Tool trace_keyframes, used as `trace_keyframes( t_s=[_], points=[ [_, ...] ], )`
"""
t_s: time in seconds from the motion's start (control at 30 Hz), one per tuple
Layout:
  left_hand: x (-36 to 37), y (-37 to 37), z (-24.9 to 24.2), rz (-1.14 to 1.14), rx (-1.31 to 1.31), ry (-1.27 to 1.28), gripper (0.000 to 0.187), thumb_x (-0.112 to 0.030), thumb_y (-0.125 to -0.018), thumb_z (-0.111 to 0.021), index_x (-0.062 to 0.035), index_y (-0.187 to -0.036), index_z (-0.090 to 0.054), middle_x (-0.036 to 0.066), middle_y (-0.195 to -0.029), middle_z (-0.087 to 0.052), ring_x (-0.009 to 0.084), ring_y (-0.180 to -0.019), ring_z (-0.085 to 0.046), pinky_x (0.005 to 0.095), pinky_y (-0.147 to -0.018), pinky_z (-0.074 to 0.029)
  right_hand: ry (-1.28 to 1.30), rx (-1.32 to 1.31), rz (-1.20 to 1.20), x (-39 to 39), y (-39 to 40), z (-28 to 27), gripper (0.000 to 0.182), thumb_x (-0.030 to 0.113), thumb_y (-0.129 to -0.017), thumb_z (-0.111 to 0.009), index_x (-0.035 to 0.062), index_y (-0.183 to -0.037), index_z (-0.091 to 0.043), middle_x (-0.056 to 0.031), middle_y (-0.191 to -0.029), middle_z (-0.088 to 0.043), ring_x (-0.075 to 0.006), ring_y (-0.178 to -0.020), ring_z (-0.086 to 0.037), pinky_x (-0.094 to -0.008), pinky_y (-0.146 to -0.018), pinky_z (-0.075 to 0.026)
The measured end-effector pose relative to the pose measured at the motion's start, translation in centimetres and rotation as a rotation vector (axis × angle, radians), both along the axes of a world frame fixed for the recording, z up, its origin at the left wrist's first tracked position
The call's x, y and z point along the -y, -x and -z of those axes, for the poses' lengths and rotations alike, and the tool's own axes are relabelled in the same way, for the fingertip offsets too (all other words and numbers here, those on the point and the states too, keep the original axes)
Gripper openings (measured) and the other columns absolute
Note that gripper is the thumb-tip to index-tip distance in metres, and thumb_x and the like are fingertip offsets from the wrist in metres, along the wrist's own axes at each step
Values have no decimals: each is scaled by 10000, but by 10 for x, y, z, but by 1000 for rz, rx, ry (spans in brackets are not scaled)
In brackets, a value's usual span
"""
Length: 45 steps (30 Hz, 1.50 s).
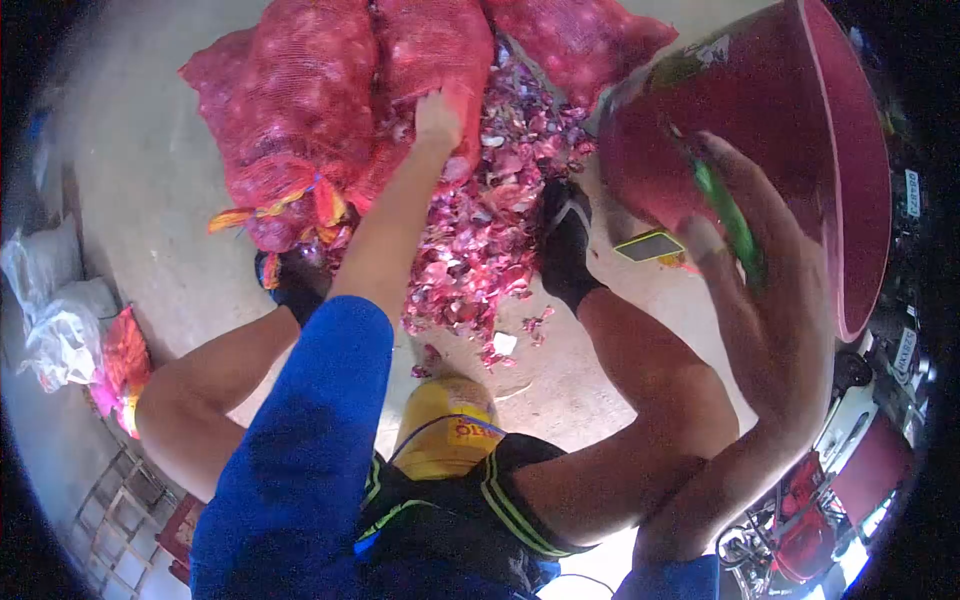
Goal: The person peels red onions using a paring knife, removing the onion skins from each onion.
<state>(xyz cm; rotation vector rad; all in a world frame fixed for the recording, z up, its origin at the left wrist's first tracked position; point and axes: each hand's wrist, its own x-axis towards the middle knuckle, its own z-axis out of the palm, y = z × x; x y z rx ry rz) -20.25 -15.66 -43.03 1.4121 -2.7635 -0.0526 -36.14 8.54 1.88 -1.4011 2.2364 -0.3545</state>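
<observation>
My left hand (438, 118) reaches into the opening of a red mesh sack (430, 45) of onions; its fingertips are hidden by the mesh, so what they touch does not show. Raised at the right, my right hand (765, 250) is closed round a green-handled knife (735, 225), whose dark blade end points up and left, in front of a large maroon tub (740, 120). Reddish-purple onion skins (490, 230) lie heaped on the floor between my feet.
More full mesh sacks (305, 90) stand at the upper left, another (590, 45) at the top. A yellow container (450, 430) is between my legs. Plastic bags (65, 320) lie far left. Parked vehicles (860, 410) show at right. A small dark rectangular object (650, 246) lies near the tub.
</observation>
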Motion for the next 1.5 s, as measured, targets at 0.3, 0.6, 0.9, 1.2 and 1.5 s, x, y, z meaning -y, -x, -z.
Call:
trace_keyframes(
  t_s=[0.3,0.6,0.9,1.2,1.5],
  points=[
    [4,-23,8,189,234,-41,281,-284,-1051,-597,-153,-1270,-715,243,-1042,-764,379,-922,-776,496,-754,-622,40,-34,-40,-9,-7,3,526,199,-1021,-732,63,-1511,-600,-193,-1360,-732,-279,-1258,-708,-402,-1035,-550],
    [-79,-112,-320,130,-1168,-1254,731,-11,-942,-785,-133,-1603,-498,70,-1427,-636,172,-1214,-671,352,-943,-623,576,-43,-377,-15,-43,14,421,199,-1022,-652,44,-1412,-623,-264,-980,-730,-473,-906,-713,-530,-791,-547],
    [-171,-197,-448,5,-1463,-623,843,33,-731,-939,-80,-1482,-572,61,-1357,-681,153,-1139,-693,313,-952,-595,703,266,-588,-22,-134,-19,631,164,-990,-659,88,-1587,-471,-269,-894,-705,-474,-784,-693,-548,-728,-526],
    [-172,-210,-435,-93,-1610,-784,750,53,-798,-898,-33,-1470,-579,70,-1304,-694,181,-1186,-682,342,-1056,-565,834,282,-530,0,-140,5,651,121,-1014,-610,88,-1629,-401,-235,-868,-710,-432,-783,-718,-512,-728,-531],
    [-170,-214,-432,67,-1703,-697,767,140,-803,-837,6,-1497,-538,113,-1432,-611,206,-1261,-646,377,-1109,-562,721,301,-628,3,-160,5,725,125,-978,-661,69,-1640,-369,-224,-723,-648,-447,-695,-677,-546,-648,-483]
  ],
)
